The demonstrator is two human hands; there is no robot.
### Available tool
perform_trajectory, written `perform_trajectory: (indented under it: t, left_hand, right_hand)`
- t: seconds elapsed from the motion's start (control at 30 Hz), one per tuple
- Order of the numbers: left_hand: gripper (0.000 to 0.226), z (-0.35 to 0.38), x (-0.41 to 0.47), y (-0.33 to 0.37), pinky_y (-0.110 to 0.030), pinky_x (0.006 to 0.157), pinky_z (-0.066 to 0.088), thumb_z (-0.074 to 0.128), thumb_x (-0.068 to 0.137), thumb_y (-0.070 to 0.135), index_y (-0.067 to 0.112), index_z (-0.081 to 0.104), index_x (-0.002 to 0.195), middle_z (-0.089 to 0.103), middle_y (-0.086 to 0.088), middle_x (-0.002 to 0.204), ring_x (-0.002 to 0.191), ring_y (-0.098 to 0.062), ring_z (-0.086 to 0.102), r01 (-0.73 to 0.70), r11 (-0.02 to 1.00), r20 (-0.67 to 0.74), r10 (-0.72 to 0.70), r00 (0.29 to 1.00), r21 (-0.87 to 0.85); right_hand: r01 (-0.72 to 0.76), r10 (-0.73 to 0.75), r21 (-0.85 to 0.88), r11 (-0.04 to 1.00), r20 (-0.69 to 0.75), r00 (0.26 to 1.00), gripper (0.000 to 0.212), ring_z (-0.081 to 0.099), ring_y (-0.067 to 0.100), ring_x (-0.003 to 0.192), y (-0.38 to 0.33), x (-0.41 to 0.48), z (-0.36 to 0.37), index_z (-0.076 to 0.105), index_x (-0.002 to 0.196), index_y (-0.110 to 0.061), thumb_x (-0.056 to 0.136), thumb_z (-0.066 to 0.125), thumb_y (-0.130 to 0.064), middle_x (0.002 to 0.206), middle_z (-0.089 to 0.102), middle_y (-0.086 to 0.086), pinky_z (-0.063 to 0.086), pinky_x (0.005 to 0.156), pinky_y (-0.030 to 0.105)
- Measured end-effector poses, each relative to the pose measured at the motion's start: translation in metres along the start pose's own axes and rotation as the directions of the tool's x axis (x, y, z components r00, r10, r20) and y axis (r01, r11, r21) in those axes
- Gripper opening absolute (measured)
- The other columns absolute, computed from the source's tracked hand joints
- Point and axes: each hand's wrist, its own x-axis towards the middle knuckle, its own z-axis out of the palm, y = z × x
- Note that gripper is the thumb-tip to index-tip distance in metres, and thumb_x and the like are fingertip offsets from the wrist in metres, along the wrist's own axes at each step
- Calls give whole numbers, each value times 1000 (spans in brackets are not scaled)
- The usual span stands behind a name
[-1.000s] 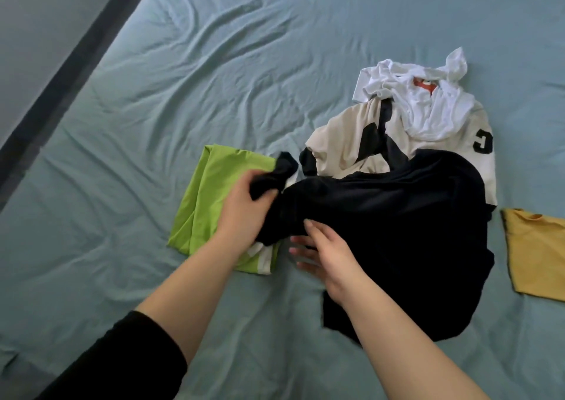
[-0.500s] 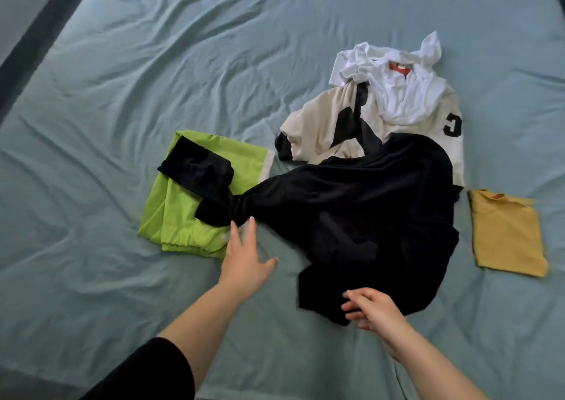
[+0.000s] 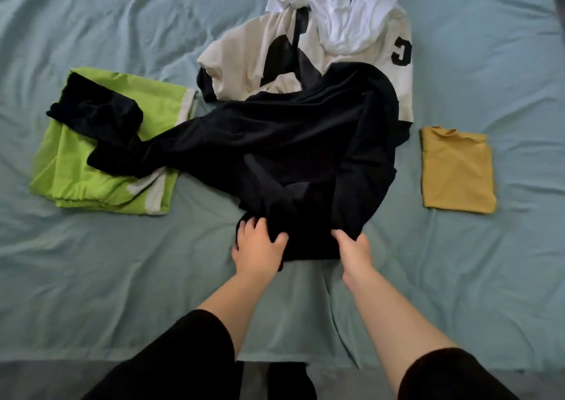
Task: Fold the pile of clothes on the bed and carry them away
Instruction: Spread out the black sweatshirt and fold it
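Hands grip the near hem of the black garment [image 3: 290,143]: left hand [image 3: 260,248] and right hand [image 3: 354,254], fingers curled into fabric. Garment lies crumpled at centre of bed [image 3: 91,277], sleeve draped left over folded green garment [image 3: 101,191]. Folded yellow garment [image 3: 457,170] lies right, apart.

The bed [image 3: 122,277], covered in wrinkled blue-green fabric, carries a folded green garment [image 3: 91,185] at left and a folded yellow garment [image 3: 457,170] at right. Between them sprawls a black garment [image 3: 275,143], overlapping the green one and a cream-and-black shirt [image 3: 244,51]. A white garment [image 3: 345,17] lies farthest, perhaps wholly on that shirt.
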Motion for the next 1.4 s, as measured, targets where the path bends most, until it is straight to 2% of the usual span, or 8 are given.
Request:
perform_trajectory:
  t: [0.13, 0.33, 0.5, 0.63, 0.97, 1.1, 1.3, 1.4]
  left_hand:
    - [24, -28, -10, -4, -35, 73, 41, 39, 96, 22, 8, 57, 88, 61, -8, 86, 93, -29, 57, 199, 821, 17, -225, 974, -535]
    - [24, -72, -58, -54, -30, 67, 50, 51, 95, 27, 9, 68, 93, 73, -8, 81, 76, -21, 68, 389, 796, 309, -266, 913, -464]
    - [32, -45, -76, -88, -23, 71, 49, 72, 87, 27, 9, 60, 110, 67, -11, 114, 88, -16, 65, 430, 828, 296, -336, 894, -359]
    - [69, -18, -69, -95, -39, 105, 42, 62, 92, 42, 6, 34, 143, 47, -10, 139, 126, -29, 51, 441, 698, 151, -438, 886, -564]
    - [28, -8, -71, -85, -43, 89, 53, 68, 87, 18, 2, 65, 109, 69, -15, 99, 91, -30, 66, 406, 813, 77, -414, 907, -418]
    - [25, -39, -86, -98, -38, 81, 49, 68, 87, 14, 8, 58, 108, 64, -14, 103, 87, -27, 60, 360, 868, -63, -404, 913, -342]
    - [54, -40, -79, -104, -43, 94, 46, 71, 84, 12, 3, 46, 131, 61, -22, 123, 111, -37, 58, 402, 884, -48, -424, 905, -239]
    - [79, -30, -62, -84, -43, 109, 35, 73, 83, 21, 13, 29, 148, 40, -20, 142, 129, -36, 44, 309, 921, -103, -340, 935, -237]
  right_hand:
    - [-86, 74, 155, 984, 82, 994, 23, 59, 18, 80, -14, 1, -37, 56, 91, -15, 71, 65, -12, 90, 62, 2, 49, 73, 33]
    - [186, -124, -322, 928, 203, 971, 16, 66, 15, 79, -33, 5, -126, 65, 84, -22, 68, 63, -24, 82, 71, -6, 47, 60, 27]
    - [70, 24, -356, 932, 254, 967, 36, 68, 18, 91, 5, 30, -172, 66, 108, -17, 78, 78, -33, 100, 72, 0, 50, 76, 30]
    - [-10, 169, -428, 904, 337, 926, 31, 71, 10, 81, 41, 26, -178, 67, 103, -17, 79, 78, -32, 90, 75, -4, 51, 62, 20]
    - [95, 42, -394, 914, 324, 945, 17, 57, 15, 96, 73, 13, -157, 55, 113, -24, 99, 51, -32, 105, 61, -6, 43, 85, 29]
    - [157, -1, -510, 846, 292, 956, 33, 59, 27, 109, 72, 11, -178, 59, 122, -7, 99, 51, -28, 119, 64, 8, 45, 97, 37]
    - [115, 20, -602, 790, 213, 977, 34, 59, 27, 107, 68, 14, -181, 54, 122, -11, 91, 63, -23, 124, 62, 11, 46, 91, 37]
    - [200, -143, -591, 781, 141, 980, 64, 51, 28, 123, 48, 17, -155, 41, 139, -11, 85, 69, -34, 137, 51, 10, 43, 101, 40]
